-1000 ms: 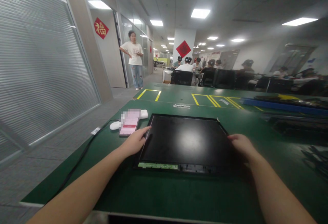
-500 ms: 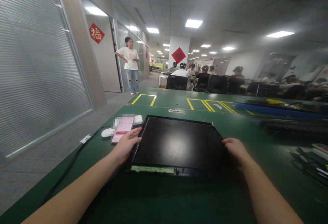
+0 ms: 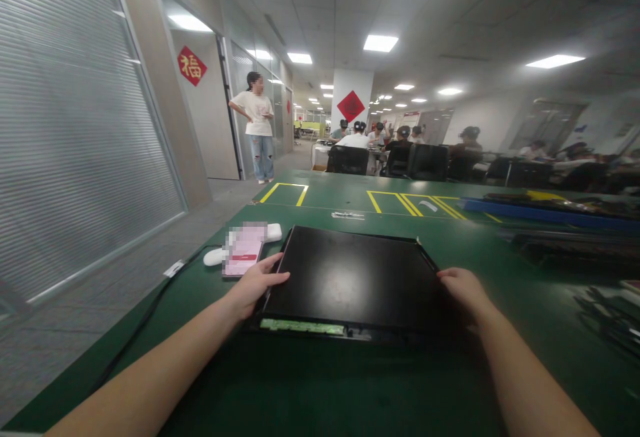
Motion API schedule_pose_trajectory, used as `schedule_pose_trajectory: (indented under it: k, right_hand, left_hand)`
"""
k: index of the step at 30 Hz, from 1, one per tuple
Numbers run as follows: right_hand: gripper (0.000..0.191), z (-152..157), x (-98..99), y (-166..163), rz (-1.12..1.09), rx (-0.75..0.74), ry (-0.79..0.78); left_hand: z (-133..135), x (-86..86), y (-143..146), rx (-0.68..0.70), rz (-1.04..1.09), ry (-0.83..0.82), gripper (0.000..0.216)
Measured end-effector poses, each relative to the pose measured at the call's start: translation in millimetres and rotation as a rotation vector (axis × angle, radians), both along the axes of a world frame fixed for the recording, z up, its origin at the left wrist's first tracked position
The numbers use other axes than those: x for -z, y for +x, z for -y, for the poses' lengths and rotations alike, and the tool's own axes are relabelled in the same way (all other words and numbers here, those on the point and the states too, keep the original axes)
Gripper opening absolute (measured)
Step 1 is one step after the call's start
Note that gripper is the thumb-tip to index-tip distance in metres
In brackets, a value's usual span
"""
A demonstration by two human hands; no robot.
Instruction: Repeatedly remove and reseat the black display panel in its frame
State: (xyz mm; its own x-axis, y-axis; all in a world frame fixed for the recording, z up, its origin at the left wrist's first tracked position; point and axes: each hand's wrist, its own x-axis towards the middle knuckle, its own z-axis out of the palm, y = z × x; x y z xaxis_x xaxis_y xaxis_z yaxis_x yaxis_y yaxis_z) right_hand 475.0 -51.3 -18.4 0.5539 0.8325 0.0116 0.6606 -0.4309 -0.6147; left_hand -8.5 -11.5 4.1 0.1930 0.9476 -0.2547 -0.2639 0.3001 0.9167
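Observation:
A flat black display panel (image 3: 350, 277) lies on the green table (image 3: 325, 383) in front of me. A green circuit strip (image 3: 303, 325) runs along its near edge. My left hand (image 3: 255, 283) grips the panel's left edge, fingers stretched onto the top face. My right hand (image 3: 463, 290) is curled over the right edge. Just left of my left hand lies a phone (image 3: 243, 250) with a pink screen.
Two white devices (image 3: 273, 231) and a black cable (image 3: 145, 317) sit by the phone. A blue tray (image 3: 540, 213) and dark parts fill the table's right side. A person (image 3: 257, 123) stands in the aisle; others sit (image 3: 360, 137) further back.
My left fingers have slid a little further onto the panel's left edge. Both hands stay on the panel, which has shifted only slightly. My view has moved a bit.

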Motion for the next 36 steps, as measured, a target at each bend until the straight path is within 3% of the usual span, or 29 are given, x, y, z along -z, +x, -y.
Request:
schedule_pose_trajectory:
  k: [9,15,25,30,36]
  right_hand:
    - [0.025,0.0,4.1,3.2,-0.032,-0.004,0.010]
    - [0.018,1.7,-3.8,-2.6,0.040,-0.005,-0.024]
    - [0.017,0.7,-4.0,-2.0,0.083,-0.022,-0.043]
    - [0.017,1.8,-6.0,-2.3,0.089,-0.041,-0.059]
    - [0.019,2.0,-8.0,-3.0,0.139,-0.031,-0.064]
  left_hand:
    - [4.4,-4.6,-0.7,0.130,0.023,0.104,0.080]
    - [8.1,-9.1,0.8,0.128,0.033,0.138,0.072]
    - [8.4,-12.4,-2.0,0.181,-0.010,0.192,0.077]
    - [10.6,-14.8,-1.5,0.125,-0.037,0.199,0.076]
    - [19.2,-24.8,4.4,0.150,0.042,0.283,0.074]
